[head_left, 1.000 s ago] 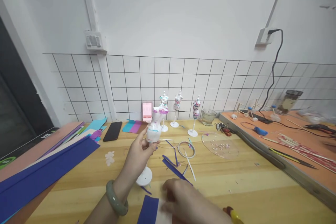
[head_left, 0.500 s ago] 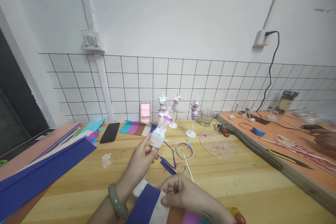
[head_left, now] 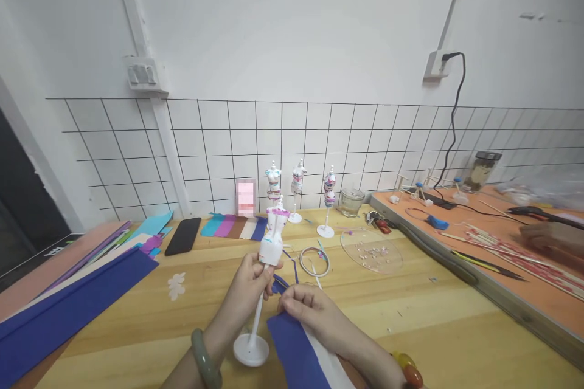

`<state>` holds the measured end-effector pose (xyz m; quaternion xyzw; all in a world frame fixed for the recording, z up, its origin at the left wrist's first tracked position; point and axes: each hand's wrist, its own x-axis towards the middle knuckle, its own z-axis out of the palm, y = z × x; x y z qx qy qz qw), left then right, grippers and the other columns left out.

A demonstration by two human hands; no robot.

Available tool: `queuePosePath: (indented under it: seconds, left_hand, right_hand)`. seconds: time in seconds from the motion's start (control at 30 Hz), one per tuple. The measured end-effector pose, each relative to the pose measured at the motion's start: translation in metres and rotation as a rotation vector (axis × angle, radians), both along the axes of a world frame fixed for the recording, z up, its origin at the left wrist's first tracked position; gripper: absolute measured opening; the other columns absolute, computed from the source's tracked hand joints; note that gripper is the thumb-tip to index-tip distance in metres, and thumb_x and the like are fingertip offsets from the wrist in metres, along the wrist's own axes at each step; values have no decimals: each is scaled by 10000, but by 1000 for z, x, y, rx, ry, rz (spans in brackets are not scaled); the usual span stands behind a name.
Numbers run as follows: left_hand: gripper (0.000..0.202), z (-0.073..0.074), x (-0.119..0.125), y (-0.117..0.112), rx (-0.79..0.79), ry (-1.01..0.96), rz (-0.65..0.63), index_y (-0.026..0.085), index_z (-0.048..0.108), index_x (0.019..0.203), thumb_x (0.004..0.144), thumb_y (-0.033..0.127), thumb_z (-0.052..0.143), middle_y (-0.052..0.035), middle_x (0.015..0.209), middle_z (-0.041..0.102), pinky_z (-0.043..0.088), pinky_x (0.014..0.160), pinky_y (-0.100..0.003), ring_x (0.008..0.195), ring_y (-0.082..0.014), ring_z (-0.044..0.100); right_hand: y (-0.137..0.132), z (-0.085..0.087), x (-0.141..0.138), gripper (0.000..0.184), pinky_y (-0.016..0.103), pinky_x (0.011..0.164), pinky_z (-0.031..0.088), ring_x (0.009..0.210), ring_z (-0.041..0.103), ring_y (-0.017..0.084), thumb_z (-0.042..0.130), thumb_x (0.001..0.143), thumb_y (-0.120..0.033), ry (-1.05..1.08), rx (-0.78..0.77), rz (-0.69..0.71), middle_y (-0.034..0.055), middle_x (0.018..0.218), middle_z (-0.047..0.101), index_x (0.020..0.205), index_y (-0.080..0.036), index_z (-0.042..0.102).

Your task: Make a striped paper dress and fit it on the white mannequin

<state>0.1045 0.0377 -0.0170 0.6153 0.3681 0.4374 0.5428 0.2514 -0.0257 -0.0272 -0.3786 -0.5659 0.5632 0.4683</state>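
Observation:
My left hand (head_left: 250, 282) is closed around the pole of a small white dress form (head_left: 272, 248), just under its torso. Pink and blue marks show on the torso, and its round white base (head_left: 250, 350) is low in the view. To the right, my right hand (head_left: 314, 316) pinches the top edge of a striped sheet (head_left: 296, 349), blue, white and brown; I cannot tell if it is paper or cloth. Beyond the hands lie dark blue strips (head_left: 280, 284) and a tape-like ring (head_left: 314, 262). Several similar dress forms (head_left: 329, 194) stand at the back.
Coloured sheets (head_left: 82, 310) are stacked at left, near a black phone (head_left: 183, 236). A clear disc (head_left: 371, 250) with small gems and a glass jar (head_left: 352, 202) are at the right back. Another person's hand (head_left: 554, 243) is over the orange board (head_left: 479, 261).
The dress form has been turned more upright, and its base shows fully. My right hand has moved up slightly, and the striped sheet has shifted right, away from the base. The view has swung slightly right.

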Motion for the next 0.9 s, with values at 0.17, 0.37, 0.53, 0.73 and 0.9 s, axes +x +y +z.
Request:
queuePosePath:
  seconds: [0.17, 0.37, 0.53, 0.73, 0.9]
  left_hand:
    - [262, 4, -1, -1, -13, -16, 6, 182, 432, 890, 743, 343, 577, -85, 926, 664, 391, 482, -243, 476, -78, 474]
    - [298, 3, 1, -4, -29, -40, 91, 204, 433, 944, 731, 347, 585, 33, 669, 608, 340, 443, -207, 462, -90, 467]
    - [331, -2, 7, -10, -64, -61, 104, 214, 430, 982, 724, 317, 610, 76, 567, 529, 299, 423, -182, 481, -98, 479]
    - [677, -11, 13, -14, -108, -131, 51, 181, 285, 1271, 709, 310, 640, 70, 564, 557, 339, 486, -209, 500, -106, 495]
    - [632, -11, 19, -18, -156, -236, -83, 165, 373, 1283, 720, 288, 633, -1, 709, 630, 362, 517, -215, 569, -112, 522]
  right_hand:
    - [1, -11, 5, 350, 253, 668, 397, 736, 527, 149, 721, 656, -432, -151, 28, 61, 12, 804, 624, 912, -194, 696]
    - [2, -10, 7, 365, 288, 740, 444, 824, 596, 183, 770, 602, -394, -140, 20, 58, 39, 875, 693, 904, -195, 723]
    - [6, -4, 10, 340, 311, 748, 475, 782, 635, 179, 802, 564, -371, 85, 0, -132, 31, 872, 721, 860, -222, 729]
    - [11, -4, 11, 348, 265, 574, 478, 559, 613, 135, 813, 520, -410, 168, -88, -224, 4, 673, 695, 750, -177, 695]
    - [11, -4, 7, 353, 233, 512, 429, 488, 553, 106, 796, 532, -448, 161, -76, -281, -22, 579, 640, 660, -163, 632]
